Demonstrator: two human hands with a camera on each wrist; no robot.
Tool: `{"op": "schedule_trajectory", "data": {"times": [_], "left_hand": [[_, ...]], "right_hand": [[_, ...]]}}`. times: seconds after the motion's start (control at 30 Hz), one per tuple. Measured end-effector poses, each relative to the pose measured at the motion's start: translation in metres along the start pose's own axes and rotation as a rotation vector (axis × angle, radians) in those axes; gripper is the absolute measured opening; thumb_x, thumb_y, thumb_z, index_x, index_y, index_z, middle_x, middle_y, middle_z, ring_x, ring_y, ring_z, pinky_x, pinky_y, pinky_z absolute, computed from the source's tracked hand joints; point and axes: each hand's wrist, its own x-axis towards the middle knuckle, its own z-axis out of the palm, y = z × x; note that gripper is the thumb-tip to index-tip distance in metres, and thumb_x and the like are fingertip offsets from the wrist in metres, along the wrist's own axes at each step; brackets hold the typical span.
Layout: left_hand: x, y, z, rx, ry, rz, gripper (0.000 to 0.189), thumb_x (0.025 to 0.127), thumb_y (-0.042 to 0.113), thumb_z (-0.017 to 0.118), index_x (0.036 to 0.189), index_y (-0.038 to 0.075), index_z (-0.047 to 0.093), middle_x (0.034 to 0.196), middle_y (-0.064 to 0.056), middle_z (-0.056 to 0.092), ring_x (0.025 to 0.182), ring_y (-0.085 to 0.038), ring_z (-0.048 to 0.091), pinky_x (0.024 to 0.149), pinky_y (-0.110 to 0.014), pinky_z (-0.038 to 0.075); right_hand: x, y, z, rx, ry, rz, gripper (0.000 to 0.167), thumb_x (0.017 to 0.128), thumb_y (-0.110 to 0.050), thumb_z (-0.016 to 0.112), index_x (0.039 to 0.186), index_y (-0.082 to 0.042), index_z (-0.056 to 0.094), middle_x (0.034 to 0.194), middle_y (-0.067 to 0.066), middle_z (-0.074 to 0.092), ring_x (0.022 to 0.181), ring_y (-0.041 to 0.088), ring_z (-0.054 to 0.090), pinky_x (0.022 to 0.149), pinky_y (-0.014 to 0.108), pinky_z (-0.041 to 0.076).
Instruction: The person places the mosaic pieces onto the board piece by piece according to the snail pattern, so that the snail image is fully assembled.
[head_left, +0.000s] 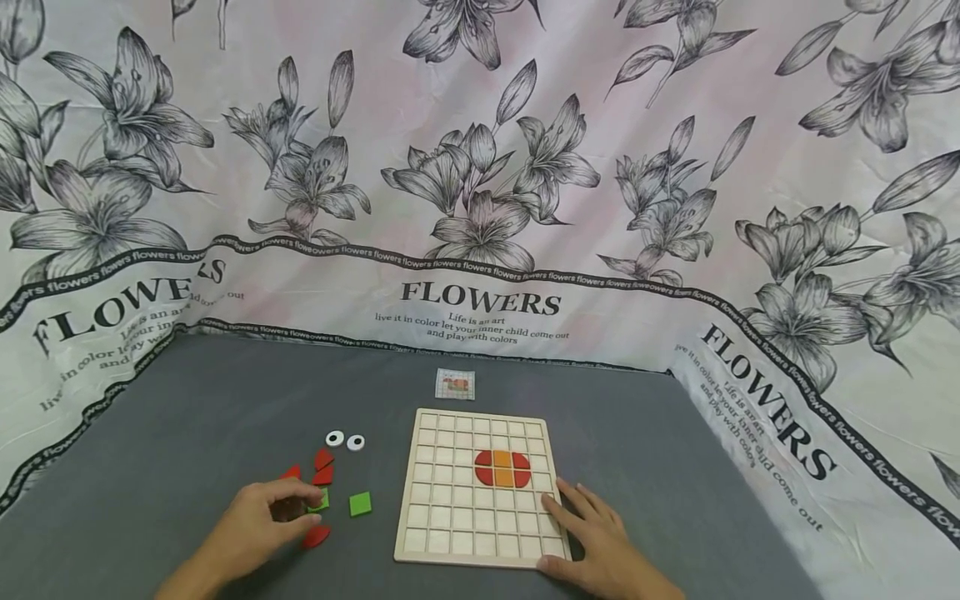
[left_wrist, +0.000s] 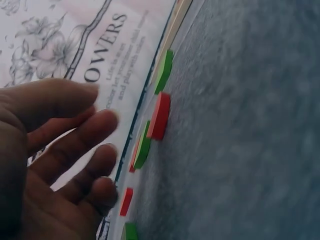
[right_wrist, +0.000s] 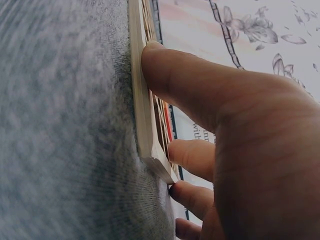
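A: Nearest entries?

B: Right hand [head_left: 596, 537], at the near right corner of a pale wooden grid board [head_left: 441, 517]; thumb at the near edge, fingers along the right, resting rather than clamped, probably to steady it. Left hand [head_left: 258, 521], above the loose stock; thumb and fingers apart, nothing between them.

A: That stock?

B: Flat red rounded piece [head_left: 316, 536], nearest. One bright green square tile [head_left: 360, 504], lying free; another green piece [head_left: 323, 501], partly behind the fingers. Further red pieces [head_left: 322, 476] beyond; full count hidden. Two white discs with black centres [head_left: 345, 441], side by side, farthest of the group. All left of the board, presumably to leave its cells free and the pieces within reach.

A: The board itself?

B: Flat on the grey cloth-like surface [head_left: 247, 408]. Set in its cells: an oval, orange middle [head_left: 503, 477], red rounded ends [head_left: 483, 476].

A: Farthest?

B: Small printed card [head_left: 454, 385], grid and coloured figure, just past the board, perhaps for easy consulting. Behind: white flower-printed fabric [head_left: 337, 292].
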Motion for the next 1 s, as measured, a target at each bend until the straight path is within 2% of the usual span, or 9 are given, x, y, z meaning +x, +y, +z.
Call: {"op": "schedule_trajectory", "data": {"times": [0.07,0.13,0.23,0.37,0.47,0.57,0.73,0.83,1.0], "left_hand": [[-0.001,-0.002,-0.003,-0.004,-0.061,-0.047,0.024,0.079,0.014,0.080,0.100,0.006,0.072,0.090,0.001,0.070,0.074,-0.008,0.060,0.061,-0.027,0.050],[-0.001,-0.003,-0.005,0.008,-0.110,-0.058,0.028,0.079,0.017,0.081,0.103,0.006,0.072,0.092,0.002,0.070,0.076,-0.008,0.061,0.063,-0.027,0.050],[-0.001,-0.005,-0.007,0.022,-0.181,-0.049,0.034,0.078,0.014,0.080,0.109,0.005,0.070,0.095,0.002,0.069,0.080,-0.008,0.060,0.065,-0.027,0.049],[0.000,-0.007,-0.010,0.034,-0.272,-0.040,0.046,0.075,0.003,0.076,0.120,0.008,0.066,0.099,0.003,0.064,0.084,-0.010,0.055,0.069,-0.028,0.046],[0.000,-0.008,-0.011,0.057,-0.314,-0.041,0.053,0.073,0.000,0.074,0.124,0.012,0.064,0.099,0.004,0.058,0.085,-0.011,0.052,0.071,-0.029,0.045],[0.000,-0.009,-0.011,0.094,-0.308,-0.015,0.052,0.074,0.002,0.076,0.124,0.013,0.064,0.097,0.007,0.056,0.084,-0.010,0.050,0.071,-0.028,0.044],[-0.001,-0.013,-0.004,0.143,-0.248,0.054,0.047,0.074,0.011,0.082,0.119,0.011,0.066,0.091,0.012,0.054,0.081,-0.008,0.049,0.070,-0.028,0.044],[-0.001,-0.013,0.002,0.167,-0.216,0.054,0.047,0.074,0.023,0.084,0.115,0.010,0.067,0.086,0.013,0.052,0.077,-0.006,0.048,0.067,-0.028,0.043],[-0.001,-0.007,0.010,0.200,-0.167,0.020,0.054,0.070,0.039,0.084,0.112,0.008,0.069,0.079,0.013,0.048,0.071,-0.004,0.046,0.062,-0.025,0.041]], "right_hand": [[0.000,0.000,0.000,0.007,-0.006,0.009,0.081,0.085,-0.060,0.063,0.147,-0.013,0.042,0.154,0.014,0.025,0.137,0.045,0.017,0.096,0.073,0.015],[0.000,-0.001,0.001,0.006,0.001,0.012,0.081,0.084,-0.060,0.063,0.147,-0.013,0.043,0.154,0.014,0.026,0.137,0.045,0.018,0.096,0.073,0.016],[0.000,-0.001,0.001,0.000,0.012,0.007,0.081,0.084,-0.060,0.063,0.147,-0.013,0.043,0.154,0.014,0.026,0.137,0.044,0.018,0.096,0.072,0.016],[-0.001,-0.003,0.000,-0.012,0.020,-0.003,0.080,0.084,-0.060,0.063,0.147,-0.013,0.043,0.154,0.014,0.027,0.137,0.044,0.019,0.096,0.072,0.017],[0.000,-0.004,0.000,-0.021,0.018,-0.004,0.081,0.084,-0.060,0.063,0.147,-0.014,0.043,0.154,0.014,0.027,0.137,0.043,0.019,0.096,0.072,0.018],[0.000,-0.005,-0.001,-0.026,0.009,0.009,0.082,0.084,-0.061,0.063,0.148,-0.015,0.042,0.154,0.013,0.026,0.138,0.042,0.019,0.097,0.072,0.017],[0.000,-0.004,-0.001,-0.018,-0.006,0.025,0.083,0.084,-0.062,0.062,0.148,-0.015,0.041,0.155,0.012,0.025,0.138,0.043,0.017,0.097,0.072,0.016],[0.001,-0.004,-0.001,-0.009,-0.012,0.027,0.082,0.084,-0.062,0.062,0.148,-0.014,0.042,0.155,0.013,0.025,0.138,0.044,0.017,0.097,0.072,0.015],[0.002,-0.003,-0.001,-0.003,-0.026,0.057,0.084,0.083,-0.064,0.061,0.147,-0.014,0.042,0.155,0.012,0.024,0.139,0.043,0.015,0.098,0.072,0.013]]}}
